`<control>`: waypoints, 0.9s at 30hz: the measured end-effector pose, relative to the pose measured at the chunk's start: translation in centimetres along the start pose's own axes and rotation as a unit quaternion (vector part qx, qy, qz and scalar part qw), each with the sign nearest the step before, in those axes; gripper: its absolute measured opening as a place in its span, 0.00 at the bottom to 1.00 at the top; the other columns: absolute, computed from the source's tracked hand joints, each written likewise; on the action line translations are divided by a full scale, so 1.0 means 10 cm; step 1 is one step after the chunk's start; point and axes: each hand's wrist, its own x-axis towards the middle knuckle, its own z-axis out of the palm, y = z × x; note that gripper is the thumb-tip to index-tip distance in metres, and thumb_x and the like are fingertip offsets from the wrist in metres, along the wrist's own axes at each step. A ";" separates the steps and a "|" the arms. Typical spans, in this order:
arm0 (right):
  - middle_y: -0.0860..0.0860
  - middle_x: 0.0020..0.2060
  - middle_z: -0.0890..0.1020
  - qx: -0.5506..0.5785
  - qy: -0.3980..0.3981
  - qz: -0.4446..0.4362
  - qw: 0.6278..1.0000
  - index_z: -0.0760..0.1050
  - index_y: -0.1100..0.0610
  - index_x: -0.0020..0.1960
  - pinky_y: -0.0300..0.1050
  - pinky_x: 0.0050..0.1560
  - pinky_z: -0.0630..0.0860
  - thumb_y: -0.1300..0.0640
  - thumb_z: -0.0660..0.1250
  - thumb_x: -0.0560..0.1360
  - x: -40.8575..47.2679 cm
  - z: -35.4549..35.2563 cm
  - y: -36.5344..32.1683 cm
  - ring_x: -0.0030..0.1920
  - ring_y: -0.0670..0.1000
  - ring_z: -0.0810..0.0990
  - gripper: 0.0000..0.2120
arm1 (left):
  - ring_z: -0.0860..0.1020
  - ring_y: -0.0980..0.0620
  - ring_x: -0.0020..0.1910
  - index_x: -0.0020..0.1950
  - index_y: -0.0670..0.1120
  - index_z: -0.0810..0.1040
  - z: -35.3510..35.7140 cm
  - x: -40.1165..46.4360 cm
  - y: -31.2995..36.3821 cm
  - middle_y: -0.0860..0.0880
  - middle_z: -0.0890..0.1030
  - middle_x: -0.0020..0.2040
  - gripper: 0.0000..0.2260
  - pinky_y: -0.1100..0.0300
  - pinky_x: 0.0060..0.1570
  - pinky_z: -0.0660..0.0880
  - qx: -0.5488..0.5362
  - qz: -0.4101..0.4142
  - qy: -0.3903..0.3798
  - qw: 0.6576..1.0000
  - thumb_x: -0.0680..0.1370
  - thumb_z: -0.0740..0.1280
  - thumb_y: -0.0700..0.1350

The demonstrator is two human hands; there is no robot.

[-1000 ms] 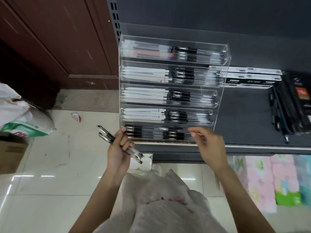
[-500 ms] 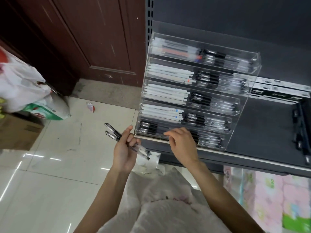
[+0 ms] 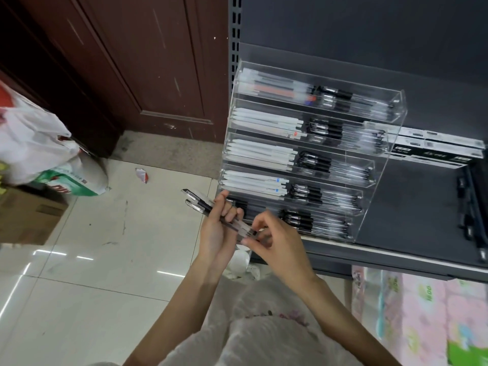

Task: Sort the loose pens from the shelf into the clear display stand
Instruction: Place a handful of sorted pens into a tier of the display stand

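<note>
A clear tiered display stand (image 3: 380, 165) sits on the dark grey shelf (image 3: 412, 215), its rows filled with white and black pens. My left hand (image 3: 215, 231) holds a small bunch of clear-barrelled black pens (image 3: 198, 203), which stick out up and to the left, just in front of the stand's lowest row. My right hand (image 3: 280, 244) pinches the lower right end of that bunch with thumb and forefinger. More loose black pens (image 3: 467, 215) lie at the shelf's right edge.
Flat black-and-white boxes (image 3: 433, 146) lie on the shelf behind the stand. A dark wooden door is at the left, with plastic bags (image 3: 31, 143) and a cardboard box (image 3: 26, 215) on the tiled floor. Pink packages (image 3: 412, 313) sit below the shelf.
My right hand left the stand's bottom row and moved left and down to the pens in my left hand, taking hold of their end. The view shifted left.
</note>
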 end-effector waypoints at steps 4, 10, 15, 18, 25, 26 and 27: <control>0.45 0.42 0.79 0.000 0.039 -0.036 0.999 0.73 0.53 0.46 0.44 0.38 0.77 0.56 0.71 0.73 0.01 -0.02 0.03 0.38 0.45 0.79 0.07 | 0.64 0.58 0.26 0.49 0.45 0.74 0.06 -0.01 -0.02 0.54 0.63 0.28 0.08 0.66 0.40 0.73 0.005 -0.004 -0.026 1.000 0.82 0.57 0.43; 0.47 0.39 0.80 -0.046 0.069 -0.052 0.995 0.75 0.57 0.47 0.44 0.35 0.77 0.57 0.65 0.77 0.00 -0.04 0.11 0.35 0.45 0.79 0.03 | 0.64 0.59 0.29 0.44 0.48 0.71 0.06 -0.02 -0.08 0.54 0.63 0.30 0.06 0.66 0.36 0.70 0.124 0.039 -0.022 0.991 0.73 0.66 0.49; 0.43 0.39 0.81 -0.089 0.133 -0.002 0.987 0.77 0.55 0.47 0.35 0.32 0.76 0.53 0.64 0.77 -0.02 -0.36 0.40 0.34 0.43 0.79 0.06 | 0.59 0.58 0.28 0.44 0.49 0.70 -0.10 -0.05 -0.01 0.56 0.60 0.28 0.09 0.69 0.30 0.64 0.113 0.032 -0.012 0.993 0.72 0.66 0.52; 0.47 0.38 0.81 -0.166 0.151 0.016 0.974 0.78 0.55 0.44 0.41 0.30 0.75 0.56 0.68 0.75 -0.02 -0.49 0.63 0.32 0.46 0.78 0.03 | 0.58 0.58 0.27 0.46 0.47 0.75 -0.22 -0.07 0.06 0.55 0.59 0.29 0.10 0.68 0.28 0.61 0.065 0.009 0.013 0.998 0.78 0.60 0.52; 0.47 0.38 0.81 -0.278 0.102 -0.043 0.954 0.81 0.54 0.40 0.37 0.27 0.72 0.55 0.73 0.70 0.30 -0.19 0.61 0.35 0.47 0.80 0.03 | 0.61 0.57 0.26 0.47 0.45 0.74 -0.32 -0.11 0.12 0.54 0.61 0.28 0.10 0.68 0.30 0.64 0.024 0.003 0.050 0.998 0.82 0.54 0.41; 0.46 0.38 0.81 -0.290 0.095 -0.054 0.951 0.82 0.54 0.39 0.38 0.27 0.72 0.55 0.73 0.70 0.33 -0.15 0.61 0.36 0.47 0.80 0.03 | 0.61 0.57 0.27 0.47 0.45 0.75 -0.32 -0.11 0.12 0.54 0.61 0.29 0.10 0.67 0.30 0.64 0.014 -0.001 0.051 0.999 0.82 0.54 0.41; 0.46 0.37 0.81 -0.300 0.087 -0.063 0.948 0.82 0.54 0.39 0.38 0.26 0.73 0.56 0.74 0.70 0.36 -0.12 0.62 0.36 0.47 0.80 0.03 | 0.62 0.57 0.27 0.48 0.45 0.75 -0.32 -0.11 0.13 0.53 0.62 0.29 0.10 0.67 0.31 0.65 0.004 -0.006 0.051 0.999 0.82 0.55 0.41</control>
